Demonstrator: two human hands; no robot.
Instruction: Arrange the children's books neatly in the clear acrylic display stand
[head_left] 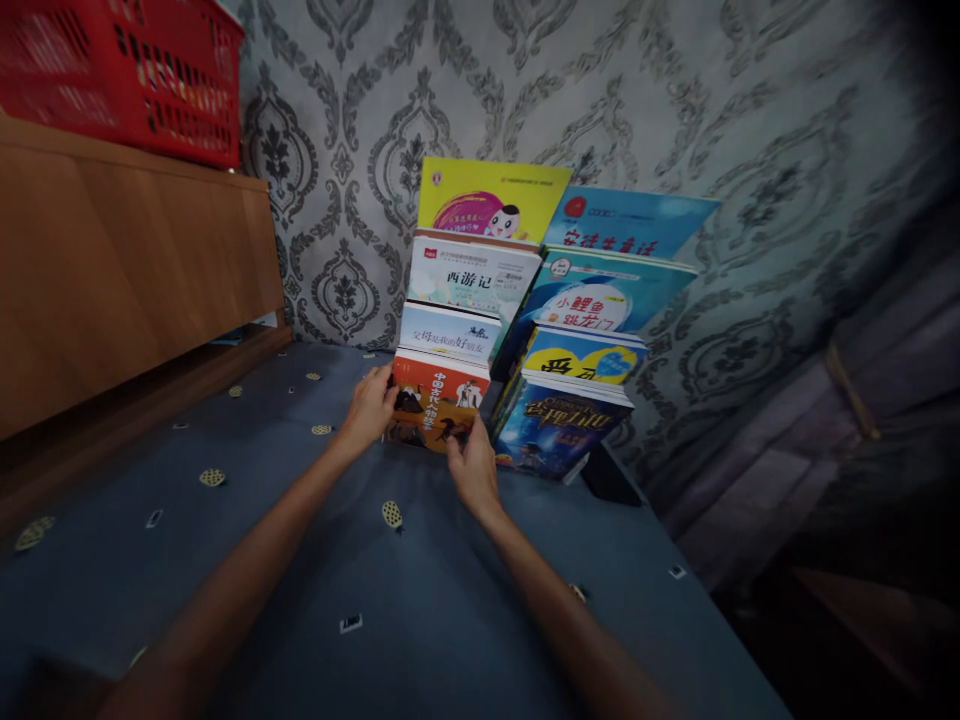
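Two rows of upright books stand on the blue patterned cloth. At the front of the left row is an orange-red book (435, 400); my left hand (370, 405) touches its left edge and my right hand (474, 465) its lower right side, so it sits between both hands. Behind it rise a pale blue book (450, 333), a white book (472, 280) and a yellow book (491, 195). The right row has a dark blue book (559, 430) in front, then a yellow-and-blue book (585, 355), a teal book (611, 290) and a blue book (634, 215).
A red plastic basket (172, 80) rests on a wooden cabinet (135, 250) at the left. Patterned wallpaper (345, 180) rises behind the books. A dark flat object (611, 475) lies right of the right row, and a grey curtain (802, 430) hangs at the right.
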